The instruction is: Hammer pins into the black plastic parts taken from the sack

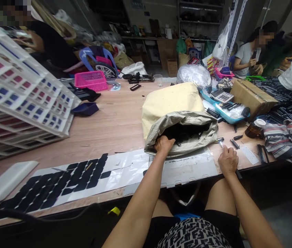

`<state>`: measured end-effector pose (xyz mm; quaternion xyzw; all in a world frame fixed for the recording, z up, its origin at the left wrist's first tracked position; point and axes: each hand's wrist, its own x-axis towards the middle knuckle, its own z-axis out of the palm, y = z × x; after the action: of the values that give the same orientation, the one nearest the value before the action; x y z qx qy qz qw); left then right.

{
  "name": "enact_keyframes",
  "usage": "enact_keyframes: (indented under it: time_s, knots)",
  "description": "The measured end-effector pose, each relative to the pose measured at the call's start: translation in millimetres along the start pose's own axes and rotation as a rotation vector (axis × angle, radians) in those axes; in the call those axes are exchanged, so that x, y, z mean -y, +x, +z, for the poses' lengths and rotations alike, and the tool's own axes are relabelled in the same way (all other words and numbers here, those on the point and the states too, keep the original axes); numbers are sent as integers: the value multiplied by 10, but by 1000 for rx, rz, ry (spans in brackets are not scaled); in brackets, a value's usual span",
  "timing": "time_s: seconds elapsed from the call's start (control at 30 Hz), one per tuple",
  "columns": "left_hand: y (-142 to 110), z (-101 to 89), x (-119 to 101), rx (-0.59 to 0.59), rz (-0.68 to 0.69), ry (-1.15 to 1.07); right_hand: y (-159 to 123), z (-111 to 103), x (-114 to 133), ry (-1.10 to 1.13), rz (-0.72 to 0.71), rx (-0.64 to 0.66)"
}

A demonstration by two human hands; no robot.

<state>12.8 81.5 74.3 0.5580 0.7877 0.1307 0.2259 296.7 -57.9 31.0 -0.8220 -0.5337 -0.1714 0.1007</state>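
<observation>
While the right hand (228,160) closes round a hammer-like tool (221,142) at the table's near edge, the left hand (164,144) curls narrowly at the left of the sack's mouth — whether it pinches anything, I cannot tell. The pale sack (171,100) lies mid-table, dark pieces (179,143) inside. Right of it sits a calculator (222,95) — far left, a pink basket (91,80).

Garment over the torso: patterned top (193,236), black and pale greyish beige, dense repeat of angular, letter-like blocks. Below it, plain black shorts (224,222), legs ending above the knees (220,193). Both forearms (147,193) bare; left hand (164,144) and right hand (228,160) bare, fingers slightly curved.
</observation>
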Motion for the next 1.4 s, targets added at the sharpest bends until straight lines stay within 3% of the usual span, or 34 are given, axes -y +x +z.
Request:
enact_keyframes:
  time_s: [0.1, 0.17, 0.27, 0.33, 0.5, 0.7, 0.8, 0.9, 0.97, 1.1, 1.4]
  knots:
    - [-218, -137, 37, -149, 170, -132, 2, -1, -1, -7, -1, -5]
    - [-435, -189, 125, -176, 444, -223, 0, 0, 0, -9, -1, -10]
    - [-730, -115, 338, -34, 849, -271, -10, 8, 5, -7, -2, -14]
    - [-828, 40, 498, 70, 952, -253, -12, 20, 6, 0, 0, -15]
    - [-756, 463, 741, 124, 871, -319, 37, 37, -32, 55, 13, -20]
    - [-665, 550, 752, 147, 835, -416, -141, -241, 19, 372, 162, -108]
    - [-658, 552, 756, 144, 838, -434, -447, -510, 228, 671, 2, -102]
    - [-653, 567, 762, 138, 836, -451, -734, -708, 508, 906, -258, 66]
    - [-651, 574, 761, 133, 835, -462, -853, -760, 664, 962, -346, 135]
    - [-641, 583, 756, 131, 854, -468, -941, -720, 801, 942, -409, 122]
    - [-598, 675, 778, 95, 870, -512, -929, -583, 762, 877, -398, 79]
